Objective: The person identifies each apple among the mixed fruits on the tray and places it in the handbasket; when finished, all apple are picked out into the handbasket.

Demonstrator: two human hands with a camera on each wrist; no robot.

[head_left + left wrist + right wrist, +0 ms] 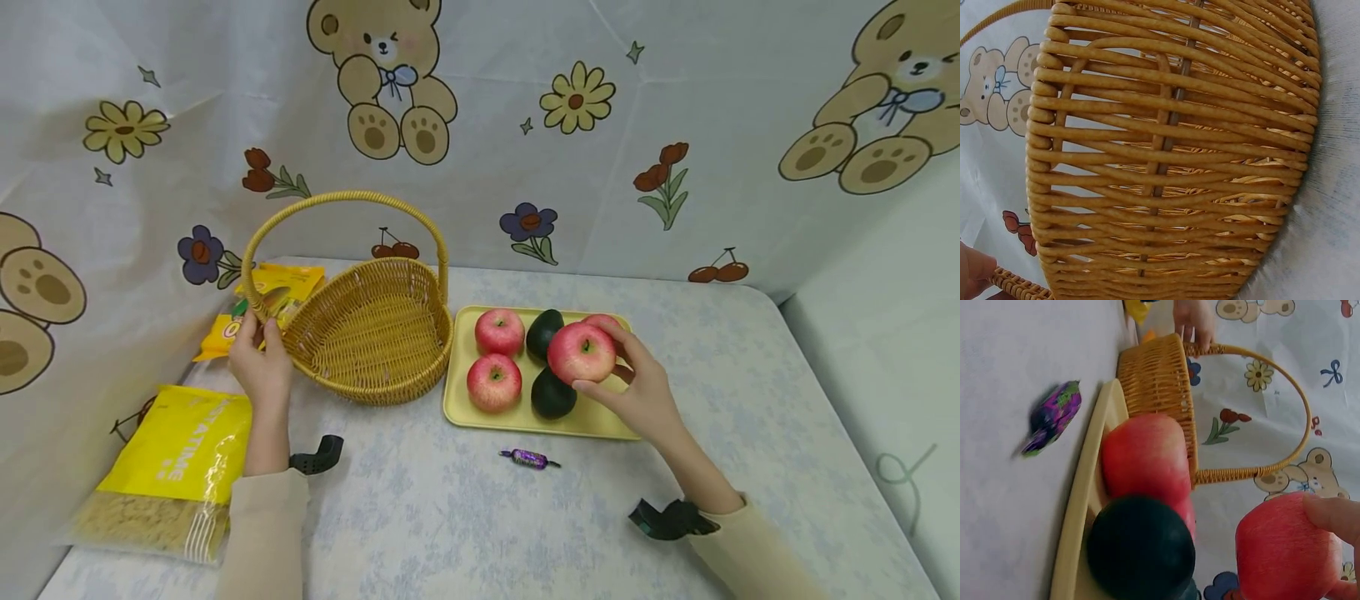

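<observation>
The left hand (262,362) grips the handle (352,197) of a wicker basket (375,329) at left. The right hand (639,392) clasps a red apple (581,353) above the right half of a yellow tray (525,424) holding more apples (495,384) and avocados (553,396).

right fingers (627,340) gripping apple (579,355), basket (378,333), tray (598,417)

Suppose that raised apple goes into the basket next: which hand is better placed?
Probably the right hand: it holds the apple above the tray, which sits beside the basket. The left hand grips the handle, so it seems better suited to steadying.
</observation>
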